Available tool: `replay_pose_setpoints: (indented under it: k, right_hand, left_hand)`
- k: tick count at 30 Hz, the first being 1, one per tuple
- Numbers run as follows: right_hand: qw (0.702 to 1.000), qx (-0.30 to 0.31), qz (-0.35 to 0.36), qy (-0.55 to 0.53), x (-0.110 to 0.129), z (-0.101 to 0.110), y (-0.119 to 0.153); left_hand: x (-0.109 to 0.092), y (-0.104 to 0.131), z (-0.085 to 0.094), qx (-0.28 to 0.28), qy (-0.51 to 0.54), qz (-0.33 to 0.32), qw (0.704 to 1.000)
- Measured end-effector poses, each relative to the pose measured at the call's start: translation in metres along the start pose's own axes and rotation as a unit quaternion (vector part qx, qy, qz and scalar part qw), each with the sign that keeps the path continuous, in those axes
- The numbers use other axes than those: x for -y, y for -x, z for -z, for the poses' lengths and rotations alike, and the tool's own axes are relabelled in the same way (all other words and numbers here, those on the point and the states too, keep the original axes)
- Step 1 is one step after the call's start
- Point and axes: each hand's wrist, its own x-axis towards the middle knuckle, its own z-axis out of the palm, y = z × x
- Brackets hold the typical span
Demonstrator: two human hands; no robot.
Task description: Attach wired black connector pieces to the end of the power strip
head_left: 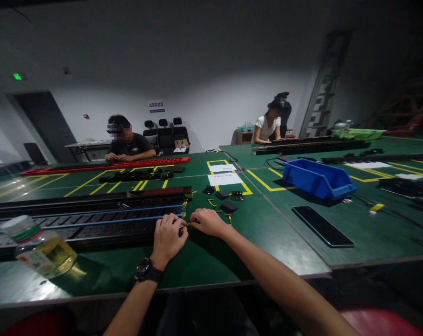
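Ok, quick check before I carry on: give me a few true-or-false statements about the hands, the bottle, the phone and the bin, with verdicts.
1. A dark watch is on the wrist of the left hand. True.
2. The right hand is holding the phone. False: that hand is close beside the left hand, and the phone lies on the green table.
3. The blue bin stands on the far side of the phone. True.
4. The bottle stands open. False: a white cap is on it.
5. Both hands are near the right end of the black strips. True.
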Motion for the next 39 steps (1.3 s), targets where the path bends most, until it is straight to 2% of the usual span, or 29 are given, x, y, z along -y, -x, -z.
replay_pose_setpoints:
  k: [6, 12, 22, 39]
  right_hand:
    - [0.999, -0.007, -0.023, 0.028, 0.005, -0.002, 0.000]
    - [0.998, 0.014, -0.041, 0.052, 0.007, -0.002, -0.002]
    - [0.999, 0.024, -0.010, 0.024, 0.008, 0.004, 0.002]
    - [0.999, 0.029, -0.016, 0.015, 0.012, 0.004, 0.005]
  left_hand:
    - [0.000, 0.000, 0.000, -0.001, 0.001, -0.008, 1.000]
    - [0.001, 0.000, 0.001, 0.000, -0.002, -0.013, 1.000]
    - [0.000, 0.001, -0.001, 0.001, -0.001, -0.006, 1.000]
    - [0.000, 0.000, 0.001, 0.000, -0.004, -0.007, 1.000]
